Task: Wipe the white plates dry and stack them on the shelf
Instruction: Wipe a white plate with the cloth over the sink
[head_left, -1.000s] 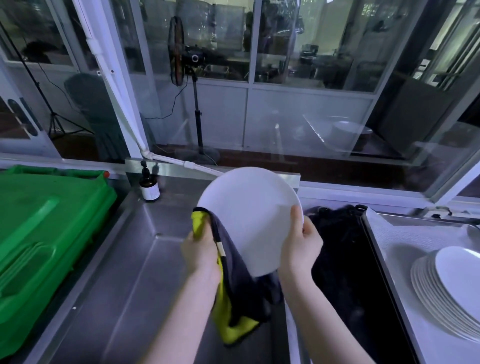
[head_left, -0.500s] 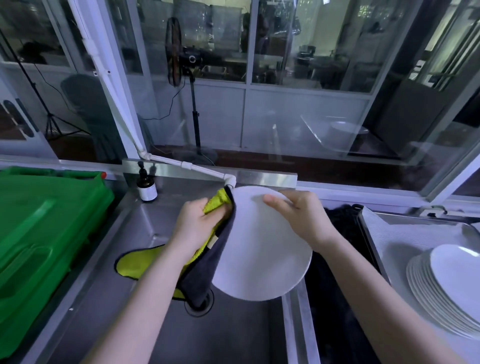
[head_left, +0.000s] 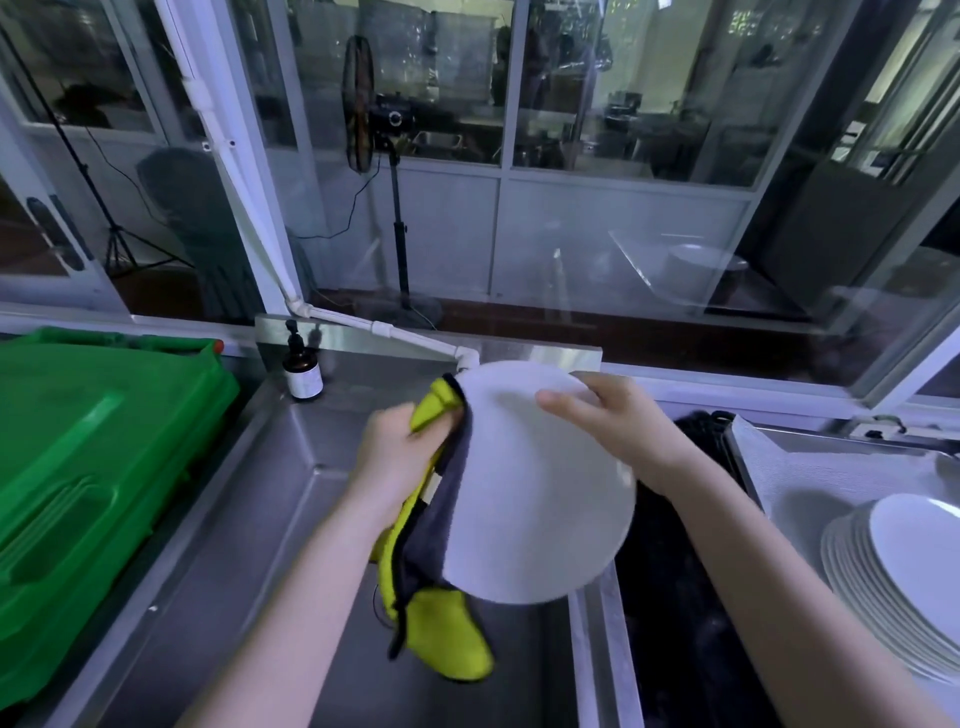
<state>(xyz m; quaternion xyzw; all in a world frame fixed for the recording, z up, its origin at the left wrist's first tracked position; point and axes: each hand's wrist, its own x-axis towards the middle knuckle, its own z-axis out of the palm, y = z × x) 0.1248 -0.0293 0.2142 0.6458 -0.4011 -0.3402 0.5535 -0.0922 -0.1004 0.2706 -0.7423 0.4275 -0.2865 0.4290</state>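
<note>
**Wet plate over steel, one hand holding it**

The steel sink (head_left: 249, 545) fills the middle of the view, with a green plastic bin (head_left: 78, 467) along its left side. To the right, a stack of white plates (head_left: 893, 587) lies on a pale mat; whether that surface is the shelf cannot be told.

Over the basin a white plate (head_left: 540, 509) is held tilted, clear of the steel. A yellow-and-grey cloth (head_left: 447, 639) is pressed to its left edge, with the tail dangling below.

The left hand (head_left: 395, 457) is clenched round the bunched cloth. The right hand (head_left: 618, 426) grasps the plate's upper rim, thumb on the face. A small pump bottle (head_left: 303, 371) stands at the back corner.

The risk, as I judge it, is that the sideways push from the cloth levers a possibly damp rim out of that single grasp. The plate would then drop onto the steel. The hanging tail could also snag.
</note>
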